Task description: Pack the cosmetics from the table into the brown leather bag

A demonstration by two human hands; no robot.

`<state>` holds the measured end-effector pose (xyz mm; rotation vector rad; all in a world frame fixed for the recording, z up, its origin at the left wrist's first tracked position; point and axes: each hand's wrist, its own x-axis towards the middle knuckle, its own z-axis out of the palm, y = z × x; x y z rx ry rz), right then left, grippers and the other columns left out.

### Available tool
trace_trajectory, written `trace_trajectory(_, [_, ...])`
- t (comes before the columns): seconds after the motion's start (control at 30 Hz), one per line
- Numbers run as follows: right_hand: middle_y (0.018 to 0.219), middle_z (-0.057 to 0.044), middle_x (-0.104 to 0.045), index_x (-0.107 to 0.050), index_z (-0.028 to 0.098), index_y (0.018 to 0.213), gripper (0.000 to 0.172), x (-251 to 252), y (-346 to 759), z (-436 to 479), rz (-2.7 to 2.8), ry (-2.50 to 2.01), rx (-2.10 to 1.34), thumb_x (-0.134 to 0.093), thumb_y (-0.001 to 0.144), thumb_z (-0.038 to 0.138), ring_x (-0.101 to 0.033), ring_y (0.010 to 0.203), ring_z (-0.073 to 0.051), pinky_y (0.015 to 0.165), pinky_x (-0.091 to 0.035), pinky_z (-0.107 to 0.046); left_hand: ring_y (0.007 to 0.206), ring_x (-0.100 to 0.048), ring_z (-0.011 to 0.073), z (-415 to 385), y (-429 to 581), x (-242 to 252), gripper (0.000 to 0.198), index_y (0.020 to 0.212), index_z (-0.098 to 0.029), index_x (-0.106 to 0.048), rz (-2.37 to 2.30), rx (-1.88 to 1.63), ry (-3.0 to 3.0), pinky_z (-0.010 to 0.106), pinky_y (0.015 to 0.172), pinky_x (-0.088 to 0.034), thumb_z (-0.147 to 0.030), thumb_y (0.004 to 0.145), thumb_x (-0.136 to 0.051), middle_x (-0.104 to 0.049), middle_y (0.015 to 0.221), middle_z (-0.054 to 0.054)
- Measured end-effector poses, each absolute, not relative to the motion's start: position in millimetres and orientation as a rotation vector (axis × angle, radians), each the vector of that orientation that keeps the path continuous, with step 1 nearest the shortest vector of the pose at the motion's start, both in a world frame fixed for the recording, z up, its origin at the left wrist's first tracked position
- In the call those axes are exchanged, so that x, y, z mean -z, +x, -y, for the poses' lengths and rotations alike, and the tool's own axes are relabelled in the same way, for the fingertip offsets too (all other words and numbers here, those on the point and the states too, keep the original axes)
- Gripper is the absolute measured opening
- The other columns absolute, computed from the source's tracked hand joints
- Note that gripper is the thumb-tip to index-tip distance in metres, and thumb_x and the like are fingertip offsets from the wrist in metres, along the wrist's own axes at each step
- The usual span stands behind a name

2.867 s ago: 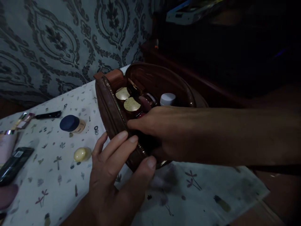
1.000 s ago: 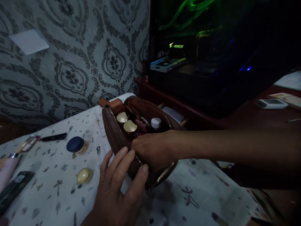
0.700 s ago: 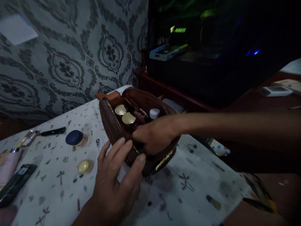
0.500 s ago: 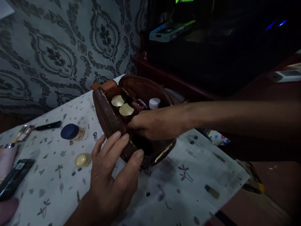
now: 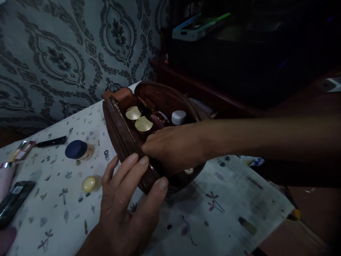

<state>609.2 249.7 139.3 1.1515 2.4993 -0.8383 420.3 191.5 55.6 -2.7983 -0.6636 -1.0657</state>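
Note:
A brown zippered cosmetics bag (image 5: 117, 129) lies wide open on the table. My right hand (image 5: 174, 145) is down inside it, the arm reaching in from the right. Its fingers are hidden, and I cannot see what they touch. My left hand (image 5: 130, 199) rests against the bag's near side, thumb and fingers spread, fingertips at the zippered rim. Inside the bag stand two shiny gold caps (image 5: 144, 124) and a white ribbed screw cap (image 5: 178, 116). A small white round thing (image 5: 189, 171) peeks out below my right wrist.
On the patterned tablecloth (image 5: 213, 227) lie a blue-capped bottle (image 5: 77, 149), a glossy yellow round cap (image 5: 88, 184), a slim black tube (image 5: 52, 142) and a dark green tube (image 5: 16, 201). Behind the bag is a dark red cabinet (image 5: 183, 78); a patterned wall (image 5: 61, 60) borders the left.
My right hand has gone deeper and nearer the bag's front end. A small white round thing now shows below the wrist. My left hand stays at the rim; the view has shifted slightly.

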Motion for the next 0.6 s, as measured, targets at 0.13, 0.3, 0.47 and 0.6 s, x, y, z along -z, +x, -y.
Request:
trace_trajectory(0.13, [0.082,-0.002,-0.069,-0.073,0.009,0.094,0.011,-135.2,608.4,-244.6,-2.541,0.986,0.773,-0.064,0.087,0.012,-0.055,0.063,-0.01,0.055,-0.039,-0.021,0.142,-0.041,0.0313,-191.4,420.5,-55.0,0.042,0.118,-0.019,-0.062,0.667,1.067,-2.795,0.057,0.117,-0.033,-0.001,0.08,-0.064,-0.049,0.147,0.013])
trace_trajectory(0.3, [0.072,0.0,-0.067,-0.071,0.012,0.082,0.004,-135.6,614.6,-234.1,-2.566,1.178,0.86,-0.067,0.082,0.012,-0.054,0.058,-0.01,0.051,-0.035,-0.022,0.141,-0.042,0.0306,-192.6,420.4,-53.7,0.04,0.119,-0.02,-0.062,0.67,1.085,-2.783,0.056,0.117,-0.033,-0.002,0.083,-0.062,-0.05,0.146,0.011])
trace_trajectory(0.47, [0.085,-0.003,-0.071,-0.072,0.012,0.09,0.009,-132.5,612.1,-231.9,-2.646,1.178,0.694,-0.065,0.085,0.015,-0.056,0.063,-0.011,0.053,-0.034,-0.026,0.143,-0.04,0.0326,-191.9,420.1,-53.3,0.041,0.119,-0.018,-0.062,0.655,1.074,-2.787,0.057,0.117,-0.033,-0.002,0.081,-0.064,-0.044,0.152,0.013])
trace_trajectory(0.6, [0.111,-0.007,-0.071,-0.071,0.014,0.11,0.023,-130.4,604.0,-233.7,-2.605,1.169,0.558,-0.064,0.089,0.019,-0.062,0.079,-0.016,0.057,-0.037,-0.028,0.144,-0.039,0.0316,-191.6,420.8,-53.0,0.042,0.118,-0.018,-0.061,0.656,1.071,-2.776,0.057,0.117,-0.033,-0.002,0.08,-0.066,-0.042,0.153,0.012])
